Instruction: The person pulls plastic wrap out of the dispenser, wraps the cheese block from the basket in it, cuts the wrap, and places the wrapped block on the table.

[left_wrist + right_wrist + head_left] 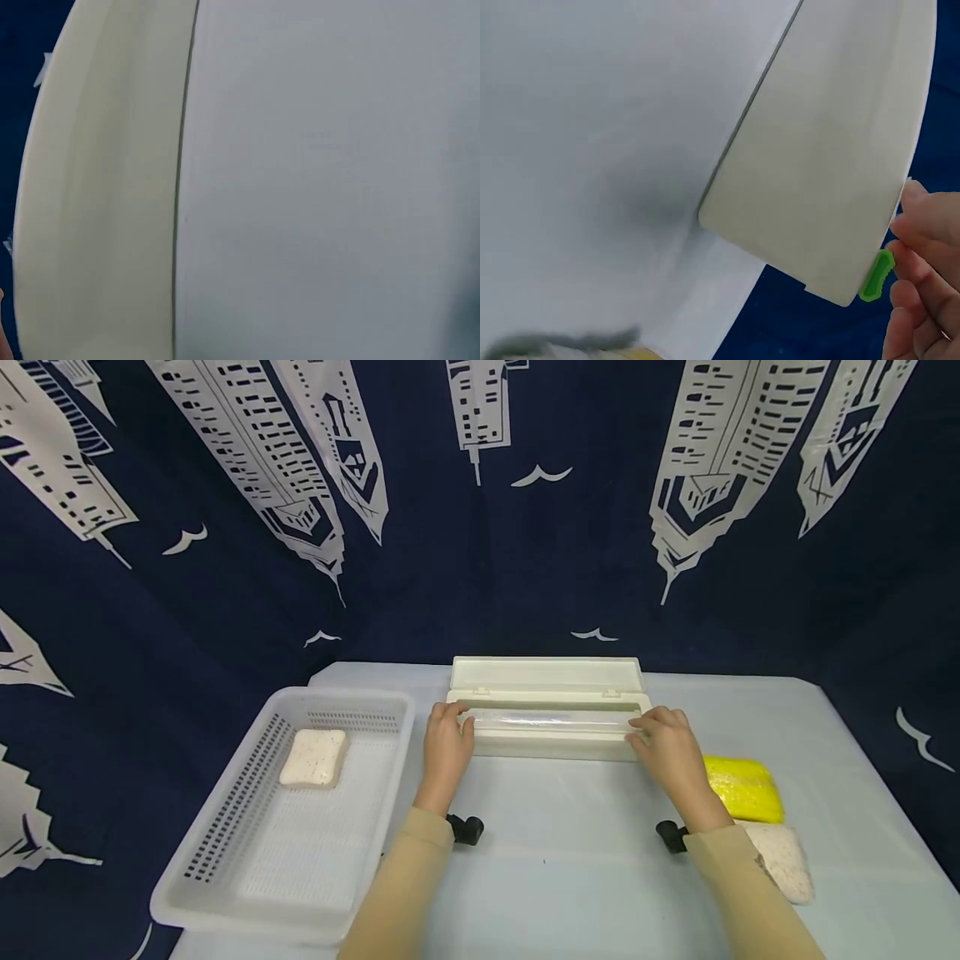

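A cream cling film dispenser box (555, 745) stands at the back middle of the table, its lid (547, 675) raised. Inside lies a clear roll of cling film (551, 720). My left hand (447, 747) pinches the film at the left end of the opening. At the right end my right hand (666, 752) pinches it between thumb and fingers. The right wrist view has the right fingertips (915, 217) right at the box's rim, beside a small green slider (877, 275). In the left wrist view, the box front (105, 195) shows, with the left hand almost wholly outside the frame.
Left of the arms is a white plastic basket (397, 735) with a pale speckled square piece (313, 758) in it. By the right forearm lie a shiny yellow block (744, 789) and a pale speckled piece (780, 860), both partly hidden. A dark patterned cloth (480, 568) hangs behind.
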### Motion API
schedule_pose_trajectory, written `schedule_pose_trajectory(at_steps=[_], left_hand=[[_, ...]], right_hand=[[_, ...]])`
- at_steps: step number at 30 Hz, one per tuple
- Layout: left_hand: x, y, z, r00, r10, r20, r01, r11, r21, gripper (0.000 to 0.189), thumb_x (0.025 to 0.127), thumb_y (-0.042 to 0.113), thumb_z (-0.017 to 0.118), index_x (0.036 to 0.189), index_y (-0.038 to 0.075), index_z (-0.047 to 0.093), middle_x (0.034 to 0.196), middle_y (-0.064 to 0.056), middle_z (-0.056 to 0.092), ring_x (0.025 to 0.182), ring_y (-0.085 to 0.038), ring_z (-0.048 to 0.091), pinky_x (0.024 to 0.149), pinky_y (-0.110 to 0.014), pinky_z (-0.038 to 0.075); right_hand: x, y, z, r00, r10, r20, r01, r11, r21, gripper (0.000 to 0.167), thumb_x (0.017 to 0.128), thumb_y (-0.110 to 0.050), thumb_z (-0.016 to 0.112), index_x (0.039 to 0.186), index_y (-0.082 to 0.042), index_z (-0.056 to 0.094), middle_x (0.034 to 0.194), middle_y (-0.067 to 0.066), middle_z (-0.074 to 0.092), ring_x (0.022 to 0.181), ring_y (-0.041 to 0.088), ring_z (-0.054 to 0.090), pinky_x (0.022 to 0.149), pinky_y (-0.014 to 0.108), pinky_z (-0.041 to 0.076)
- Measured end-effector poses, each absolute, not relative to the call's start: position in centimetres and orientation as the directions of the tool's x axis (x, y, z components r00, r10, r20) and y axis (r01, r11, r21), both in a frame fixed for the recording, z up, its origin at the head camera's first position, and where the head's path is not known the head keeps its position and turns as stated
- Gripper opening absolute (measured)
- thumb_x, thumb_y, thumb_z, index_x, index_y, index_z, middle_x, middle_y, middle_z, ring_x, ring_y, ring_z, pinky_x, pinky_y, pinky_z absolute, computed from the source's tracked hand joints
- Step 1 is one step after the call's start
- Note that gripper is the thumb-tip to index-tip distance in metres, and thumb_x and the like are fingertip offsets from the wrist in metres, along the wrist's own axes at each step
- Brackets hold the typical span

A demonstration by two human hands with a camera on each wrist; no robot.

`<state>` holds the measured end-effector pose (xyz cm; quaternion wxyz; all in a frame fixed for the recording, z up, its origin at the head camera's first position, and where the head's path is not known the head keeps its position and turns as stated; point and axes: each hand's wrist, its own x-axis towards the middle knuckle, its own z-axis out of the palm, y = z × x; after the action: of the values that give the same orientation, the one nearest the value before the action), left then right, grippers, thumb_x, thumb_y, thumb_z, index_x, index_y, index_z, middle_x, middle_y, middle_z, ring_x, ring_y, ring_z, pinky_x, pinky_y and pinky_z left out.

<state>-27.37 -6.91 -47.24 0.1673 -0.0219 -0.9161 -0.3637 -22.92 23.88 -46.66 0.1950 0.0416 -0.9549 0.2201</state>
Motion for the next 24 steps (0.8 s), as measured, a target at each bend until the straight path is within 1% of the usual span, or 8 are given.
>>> schedule_pose_trajectory(at_steps=[4,7,9,13,18,20,24], left_hand=[[-28.2,-6.8,-47.5,-0.953,-0.092,0.288,0.123,0.751,0.649,0.026,0.092,0.007,0.067,0.117,0.001,0.068,0.116,-0.018,0.06,0.108,-0.032,0.058,0.088,-0.041,0.053],[-28.7,-6.9,-47.7,-0.96,-0.09,0.267,0.107,0.76,0.641,0.027,0.091,0.007,0.068,0.117,0.002,0.069,0.117,-0.019,0.059,0.111,-0.033,0.057,0.093,-0.041,0.051],[-29.0,-6.9,-47.8,-0.964,-0.083,0.252,0.101,0.764,0.638,0.028,0.09,0.008,0.07,0.117,0.003,0.069,0.117,-0.019,0.06,0.11,-0.032,0.057,0.093,-0.041,0.051],[-29.3,-7.0,-47.7,-0.971,-0.065,0.232,0.099,0.771,0.629,0.027,0.089,0.01,0.071,0.116,0.007,0.071,0.114,-0.017,0.061,0.106,-0.031,0.058,0.09,-0.041,0.051],[-29.6,-6.7,-47.7,-0.974,-0.072,0.213,0.082,0.77,0.633,0.017,0.089,0.011,0.071,0.106,0.009,0.074,0.108,-0.015,0.062,0.101,-0.029,0.058,0.086,-0.039,0.051],[-29.7,-6.6,-47.8,-0.974,-0.08,0.213,0.074,0.774,0.629,0.012,0.089,0.011,0.071,0.1,0.009,0.075,0.105,-0.014,0.062,0.097,-0.028,0.058,0.083,-0.038,0.052],[-29.8,-6.5,-47.8,-0.964,-0.096,0.248,0.081,0.783,0.616,0.006,0.089,0.01,0.071,0.094,0.007,0.073,0.101,-0.013,0.064,0.091,-0.027,0.059,0.078,-0.038,0.052]], right_hand=[[-23.5,24.3,-46.5,-0.923,-0.058,0.381,-0.2,0.917,-0.345,0.018,0.084,-0.002,0.073,0.099,0.007,0.073,0.096,0.019,0.065,0.092,0.037,0.053,0.082,0.048,0.047],[-23.8,24.6,-46.0,-0.942,-0.071,0.329,-0.186,0.924,-0.334,0.017,0.085,-0.004,0.073,0.098,0.006,0.074,0.095,0.018,0.067,0.092,0.037,0.054,0.082,0.048,0.046],[-24.1,24.9,-45.8,-0.957,-0.07,0.283,-0.169,0.924,-0.344,0.017,0.086,-0.005,0.072,0.098,0.006,0.074,0.094,0.018,0.068,0.091,0.037,0.054,0.081,0.049,0.046],[-24.6,25.4,-45.3,-0.978,-0.069,0.199,-0.143,0.912,-0.384,0.015,0.087,-0.007,0.072,0.097,0.003,0.076,0.093,0.017,0.069,0.09,0.036,0.054,0.08,0.048,0.046],[-25.2,26.0,-45.3,-0.991,-0.049,0.121,-0.099,0.884,-0.456,0.015,0.09,-0.009,0.069,0.098,0.002,0.075,0.092,0.015,0.07,0.088,0.031,0.053,0.079,0.045,0.047],[-25.4,26.0,-45.5,-0.99,-0.05,0.135,-0.106,0.888,-0.446,0.016,0.092,-0.009,0.066,0.096,0.003,0.074,0.088,0.014,0.069,0.086,0.03,0.053,0.078,0.045,0.047],[-25.6,25.6,-46.0,-0.973,-0.06,0.222,-0.139,0.921,-0.363,0.018,0.093,-0.007,0.058,0.092,0.006,0.07,0.082,0.014,0.065,0.082,0.032,0.052,0.076,0.046,0.045]])
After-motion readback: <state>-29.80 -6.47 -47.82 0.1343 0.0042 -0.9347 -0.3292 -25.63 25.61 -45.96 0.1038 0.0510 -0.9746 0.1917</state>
